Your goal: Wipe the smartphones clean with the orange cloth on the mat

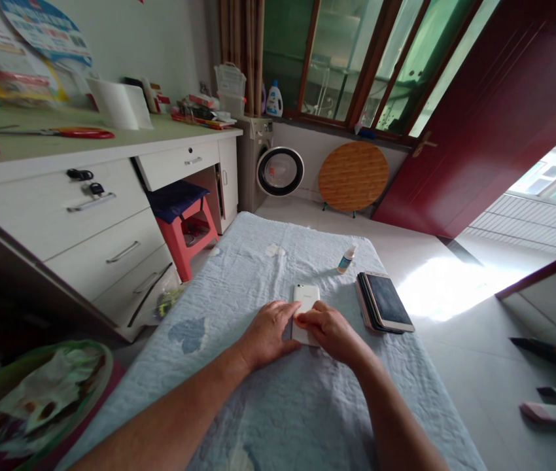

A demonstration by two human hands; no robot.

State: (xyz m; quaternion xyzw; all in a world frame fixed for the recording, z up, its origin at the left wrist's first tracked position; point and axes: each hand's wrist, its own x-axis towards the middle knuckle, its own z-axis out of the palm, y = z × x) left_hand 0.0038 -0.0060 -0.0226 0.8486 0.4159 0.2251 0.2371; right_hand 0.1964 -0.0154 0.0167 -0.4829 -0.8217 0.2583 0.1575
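Note:
A white smartphone point(307, 296) lies back side up on the cloth-covered table, its camera end pointing away from me. My left hand point(271, 333) grips it along the left edge, with the thumb across the near end. Against the phone's back presses my right hand point(330, 327), fingers closed round a small orange piece point(301, 320), mostly hidden, whose kind I cannot make out. To the right lies a stack of phones point(386, 302), the top one screen up. Beyond it stands a small spray bottle point(347, 260).
A quilted pale blue cloth point(268, 261) covers the table. Along the left runs a white desk point(101, 216) with a paper roll point(118, 104); a red stool point(192, 229) is tucked below. A waste bin point(106, 366) stands at lower left. Behind are an open-doored washing machine point(257, 134) and a round wooden board point(353, 175).

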